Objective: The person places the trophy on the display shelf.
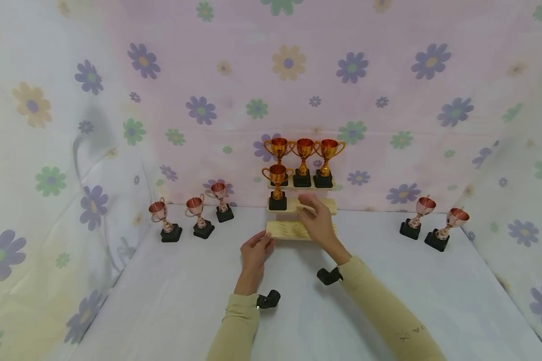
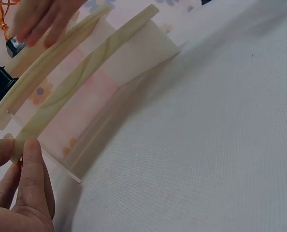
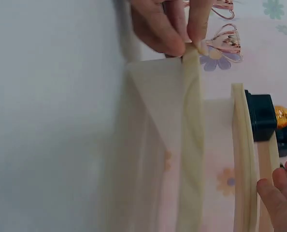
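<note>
A tiered wooden shelf (image 1: 293,230) stands against the back wall, with pale boards on whitish side panels. My left hand (image 1: 255,253) pinches the left end of its bottom board between thumb and fingers, as the left wrist view shows. Over the middle board is my right hand (image 1: 318,223), its fingers loosely bent and holding nothing; in the right wrist view its fingertips (image 3: 263,187) are right at that board's edge. One gold trophy cup (image 1: 277,181) with a black base stands at the middle board's left end. Three more gold trophies (image 1: 303,155) stand along the top board.
Three copper-coloured trophies (image 1: 198,213) stand on the white-covered table (image 1: 293,311) left of the shelf. Two more copper-coloured trophies (image 1: 416,218) are at the right. Flower-printed cloth (image 1: 235,65) encloses the back and both sides.
</note>
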Demonstrator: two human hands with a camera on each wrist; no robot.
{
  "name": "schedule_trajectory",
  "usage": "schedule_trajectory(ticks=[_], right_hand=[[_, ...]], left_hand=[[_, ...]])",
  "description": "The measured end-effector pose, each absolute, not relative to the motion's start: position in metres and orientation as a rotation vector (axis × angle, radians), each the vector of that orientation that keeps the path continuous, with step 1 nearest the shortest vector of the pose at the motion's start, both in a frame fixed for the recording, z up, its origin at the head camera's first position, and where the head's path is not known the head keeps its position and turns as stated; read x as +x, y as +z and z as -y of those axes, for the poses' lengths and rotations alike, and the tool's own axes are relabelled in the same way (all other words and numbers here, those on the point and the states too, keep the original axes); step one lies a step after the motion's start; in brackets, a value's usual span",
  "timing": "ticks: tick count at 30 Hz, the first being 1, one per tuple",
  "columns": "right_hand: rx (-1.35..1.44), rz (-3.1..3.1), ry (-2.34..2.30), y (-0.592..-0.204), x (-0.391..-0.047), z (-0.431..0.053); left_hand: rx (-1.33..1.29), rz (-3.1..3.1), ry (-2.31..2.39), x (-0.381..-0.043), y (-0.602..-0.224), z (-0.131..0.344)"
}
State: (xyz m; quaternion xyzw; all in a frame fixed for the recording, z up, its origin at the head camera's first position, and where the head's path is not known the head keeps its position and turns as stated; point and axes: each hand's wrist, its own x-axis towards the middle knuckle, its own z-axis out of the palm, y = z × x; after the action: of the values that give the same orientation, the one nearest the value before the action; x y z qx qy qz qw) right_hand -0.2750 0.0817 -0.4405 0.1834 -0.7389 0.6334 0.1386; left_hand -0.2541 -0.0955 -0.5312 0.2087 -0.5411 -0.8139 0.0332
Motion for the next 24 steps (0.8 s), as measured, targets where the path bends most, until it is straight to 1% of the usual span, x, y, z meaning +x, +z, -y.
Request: schedule_trajectory(ticks=[7,14,18,24], right_hand=[[0.481,2.189,1.754,-0.482,-0.253,-0.137],[0.328,2.321,1.543,-0.499,-0.215,-0.219],[0.134,2.396,1.396,-0.502,-0.195,-0.269],[-0.32,2.599,1.22,-0.499,-0.177,-0.333]], left_hand=[[0.666,1.643,-2.498,-0.255,-0.529,0.101],[0.666,1.644,-2.524,-0.257,-0.532,0.096],[0.665,1.651,-2.519,-0.256,-0.534,0.094],[0.648,1.654,-2.493,-0.255,-0.533,0.093]])
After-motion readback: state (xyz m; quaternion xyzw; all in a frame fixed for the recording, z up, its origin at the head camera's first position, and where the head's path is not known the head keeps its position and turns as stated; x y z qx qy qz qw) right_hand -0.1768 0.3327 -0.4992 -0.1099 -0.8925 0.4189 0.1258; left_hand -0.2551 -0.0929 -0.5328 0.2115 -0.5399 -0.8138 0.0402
